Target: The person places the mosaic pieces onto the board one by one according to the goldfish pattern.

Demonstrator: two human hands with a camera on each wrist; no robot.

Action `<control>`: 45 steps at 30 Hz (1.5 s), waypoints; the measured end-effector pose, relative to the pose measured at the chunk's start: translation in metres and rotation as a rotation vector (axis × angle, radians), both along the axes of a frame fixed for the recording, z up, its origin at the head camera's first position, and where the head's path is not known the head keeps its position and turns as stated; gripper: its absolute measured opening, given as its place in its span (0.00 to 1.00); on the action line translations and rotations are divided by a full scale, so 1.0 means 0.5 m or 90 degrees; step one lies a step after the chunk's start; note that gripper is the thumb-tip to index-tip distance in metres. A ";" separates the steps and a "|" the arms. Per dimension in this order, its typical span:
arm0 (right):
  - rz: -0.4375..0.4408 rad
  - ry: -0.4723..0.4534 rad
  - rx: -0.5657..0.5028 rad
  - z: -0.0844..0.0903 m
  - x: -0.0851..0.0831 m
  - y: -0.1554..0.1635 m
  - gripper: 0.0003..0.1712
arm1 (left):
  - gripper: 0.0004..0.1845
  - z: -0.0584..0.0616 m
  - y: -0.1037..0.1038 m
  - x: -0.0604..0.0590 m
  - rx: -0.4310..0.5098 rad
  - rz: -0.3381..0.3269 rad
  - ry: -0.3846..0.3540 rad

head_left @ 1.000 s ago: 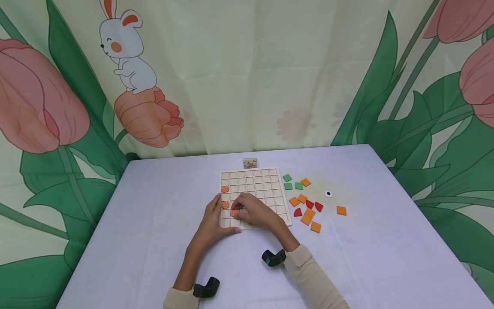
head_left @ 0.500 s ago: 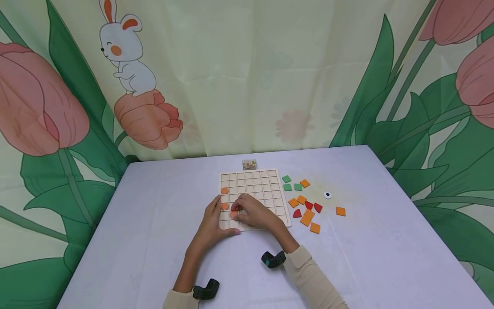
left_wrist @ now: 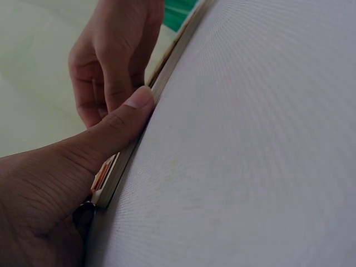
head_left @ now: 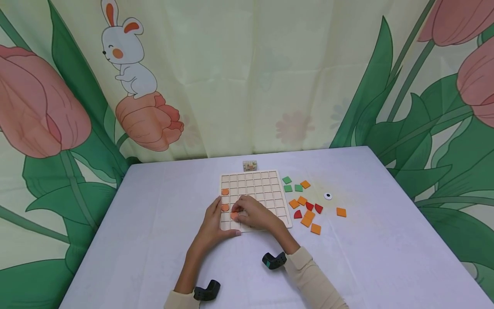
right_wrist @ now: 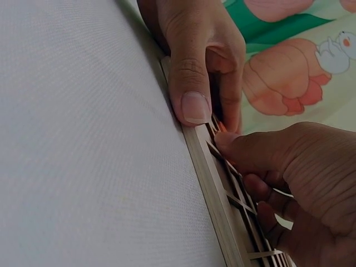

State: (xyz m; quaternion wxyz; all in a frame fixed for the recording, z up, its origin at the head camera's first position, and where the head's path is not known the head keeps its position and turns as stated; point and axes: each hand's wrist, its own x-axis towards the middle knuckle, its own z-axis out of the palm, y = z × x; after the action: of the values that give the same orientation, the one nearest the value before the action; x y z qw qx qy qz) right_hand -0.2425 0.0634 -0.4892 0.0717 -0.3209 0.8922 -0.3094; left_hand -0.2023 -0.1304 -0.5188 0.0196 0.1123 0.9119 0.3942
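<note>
Our right hand (head_left: pixel 254 213) pinches an orange tile (head_left: pixel 234 215) in its fingers (right_wrist: pixel 233 146), setting it in a cell near the board's (head_left: pixel 266 189) near-left corner. Just left of them, our left hand (head_left: pixel 213 223) grips the board's edge, thumb (left_wrist: pixel 125 119) pressed along the near rim. Two orange discs (head_left: pixel 225 192) sit in cells beyond the fingers. Loose tiles (head_left: pixel 306 218) lie on the desk (head_left: pixel 366 257) to the right.

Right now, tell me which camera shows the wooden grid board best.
The head view: the whole grid board with its cells lies open there. The left wrist view catches only its near edge under the thumb; the right wrist view shows its rim and a few cells.
</note>
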 end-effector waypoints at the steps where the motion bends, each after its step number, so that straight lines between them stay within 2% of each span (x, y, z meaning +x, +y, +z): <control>1: 0.001 0.001 0.000 0.000 0.000 0.000 0.11 | 0.70 0.000 0.000 0.000 -0.001 0.000 -0.001; 7: 0.006 0.006 0.002 0.002 0.000 0.000 0.11 | 0.70 0.002 -0.002 0.002 0.004 0.004 -0.005; 14: 0.011 -0.014 -0.010 0.014 -0.003 0.005 0.12 | 0.69 0.001 -0.003 -0.004 0.012 0.000 0.020; 20: 0.012 -0.036 -0.025 0.022 -0.007 0.012 0.13 | 0.70 0.005 -0.004 -0.003 0.016 0.002 0.009; 24: -0.011 -0.050 -0.038 0.028 -0.006 0.029 0.13 | 0.70 0.006 -0.003 -0.003 0.025 0.001 0.003; 27: -0.037 -0.061 -0.054 0.035 -0.006 0.051 0.13 | 0.69 0.007 -0.001 -0.003 0.035 -0.001 0.001; 35: -0.090 -0.038 -0.069 0.047 -0.016 0.133 0.12 | 0.70 0.007 0.005 -0.001 0.029 0.000 -0.006; 45: -0.162 -0.055 -0.066 0.050 -0.007 0.242 0.11 | 0.71 0.005 0.003 0.001 0.032 0.002 -0.005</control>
State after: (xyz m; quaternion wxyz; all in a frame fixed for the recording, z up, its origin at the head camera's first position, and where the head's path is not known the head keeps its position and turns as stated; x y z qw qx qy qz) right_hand -0.2458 0.1846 -0.4642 0.0532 -0.1947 0.9046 -0.3754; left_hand -0.2017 -0.1290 -0.5162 0.0198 0.1101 0.9019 0.4173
